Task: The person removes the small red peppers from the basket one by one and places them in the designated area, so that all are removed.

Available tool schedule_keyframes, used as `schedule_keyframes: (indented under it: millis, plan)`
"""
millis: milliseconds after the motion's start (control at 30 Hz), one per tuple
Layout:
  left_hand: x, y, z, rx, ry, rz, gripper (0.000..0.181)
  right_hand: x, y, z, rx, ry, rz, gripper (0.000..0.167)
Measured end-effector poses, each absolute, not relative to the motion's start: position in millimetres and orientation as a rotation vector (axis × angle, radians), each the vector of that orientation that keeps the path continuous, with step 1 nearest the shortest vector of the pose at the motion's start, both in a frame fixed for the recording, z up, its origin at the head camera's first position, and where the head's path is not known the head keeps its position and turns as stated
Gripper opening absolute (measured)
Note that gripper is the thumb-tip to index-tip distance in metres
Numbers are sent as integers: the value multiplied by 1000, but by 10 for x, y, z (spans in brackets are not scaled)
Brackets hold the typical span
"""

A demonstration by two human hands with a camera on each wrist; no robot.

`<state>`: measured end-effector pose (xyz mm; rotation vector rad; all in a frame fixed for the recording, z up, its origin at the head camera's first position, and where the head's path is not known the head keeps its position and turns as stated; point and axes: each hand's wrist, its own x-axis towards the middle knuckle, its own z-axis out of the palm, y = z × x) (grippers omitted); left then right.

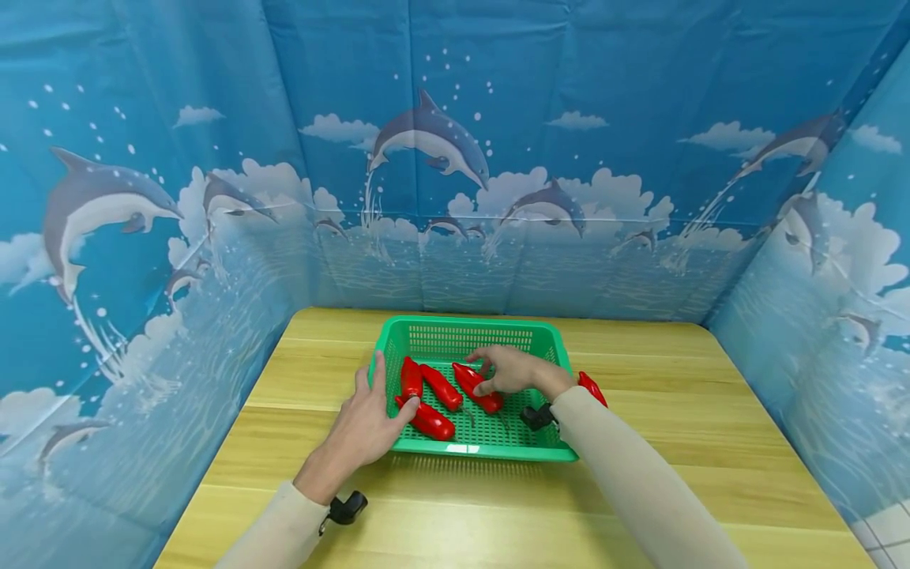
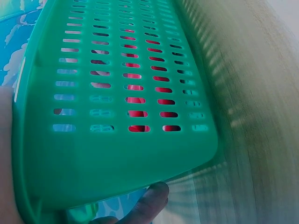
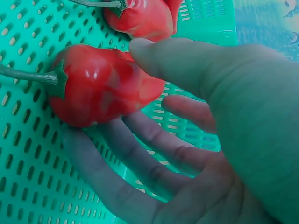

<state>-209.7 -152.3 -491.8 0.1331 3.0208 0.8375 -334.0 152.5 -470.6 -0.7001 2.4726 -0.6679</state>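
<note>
Presently, the person's right grip (image 1: pixel 513 370) is at a long red pepper (image 1: pixel 468 381) inside the green slotted basket (image 1: pixel 505 453), near the centre of the head view. Its thumb touches one side of the pepper and its loosely curved fingers lie along the other, roughly a pepper's thickness apart (whether they actually pinch it, I cannot tell). The pepper's green stem points to the left edge of the right wrist view. Meanwhile the left grip (image 1: pixel 366 419) holds the basket's left end, thumb over the rim. Three more red peppers (image 1: pixel 431 420) lie in the basket's left half. Another pepper (image 1: pixel 592 389) shows right of the basket, partly hidden by the right sleeve (image 1: pixel 626 466). A dolphin-print curtain (image 1: pixel 426 269) rises behind the wooden bench (image 1: pixel 426 521).
</note>
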Motion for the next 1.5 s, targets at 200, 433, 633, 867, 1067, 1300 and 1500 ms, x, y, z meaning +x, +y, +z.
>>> schedule_keyframes:
  millis: [200, 433, 633, 867, 1067, 1300, 1500]
  plan:
    - [-2091, -1502, -4915, 126, 3023, 850, 114, -3346, 1536, -4708, -698, 2438, -667, 67]
    - [-2074, -1491, -4909, 117, 3024, 844, 113, -3326, 1540, -4710, -700, 2436, -654, 66]
    - [-2064, -1488, -4904, 116, 3030, 846, 113, -3308, 1538, -4690, -658, 2410, -697, 67]
    - [-2035, -1489, -4903, 118, 3028, 845, 111, -3292, 1544, -4684, -681, 2416, -681, 66]
    - [-2013, -1491, -4906, 119, 3034, 840, 110, -3296, 1548, -4695, -685, 2406, -703, 66]
    - [-2025, -1488, -4928, 128, 3048, 846, 109, -3340, 1559, -4707, -701, 2419, -703, 66]
    - [-2045, -1490, -4963, 129, 3054, 843, 108, -3338, 1571, -4696, -678, 2421, -717, 66]
